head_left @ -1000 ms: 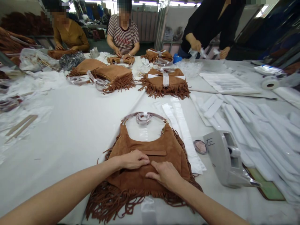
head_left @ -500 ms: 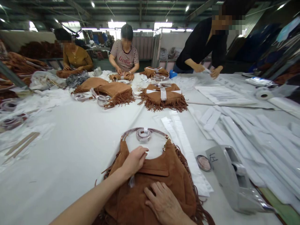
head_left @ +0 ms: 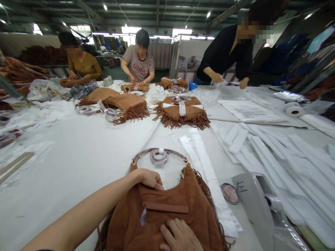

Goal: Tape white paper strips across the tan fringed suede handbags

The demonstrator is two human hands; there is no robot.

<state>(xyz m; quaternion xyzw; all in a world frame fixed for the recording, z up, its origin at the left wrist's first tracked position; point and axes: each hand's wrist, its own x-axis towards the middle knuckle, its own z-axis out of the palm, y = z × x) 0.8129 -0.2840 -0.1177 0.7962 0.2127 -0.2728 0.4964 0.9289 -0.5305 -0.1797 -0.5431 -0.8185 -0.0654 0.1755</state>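
Note:
A brown suede handbag [head_left: 167, 198] with fringed sides lies in front of me, its handle pointing away. My left hand [head_left: 151, 179] is at the bag's top edge with fingers curled down; what they grip is hidden. A pale strip [head_left: 162, 176] runs from the handle area down to those fingers. Lower on the bag's front, my right hand [head_left: 180, 235] lies spread and flat. Between the hands is a zip pocket [head_left: 167, 207] with a wrapped pull tab [head_left: 143, 217]. Inside the handle [head_left: 172, 152] sits a coiled, wrapped strap [head_left: 158, 157].
To the right are a tape dispenser [head_left: 261, 209], a small round item [head_left: 230, 193] and several white padding strips [head_left: 277, 167]. Ahead lie other fringed bags [head_left: 183, 111]. Three co-workers stand or sit across the table; one [head_left: 225, 55] handles clear material.
My left hand has come down from above the bag's opening to its top edge. The bag sits slightly lower in view. My right hand stays flat on it.

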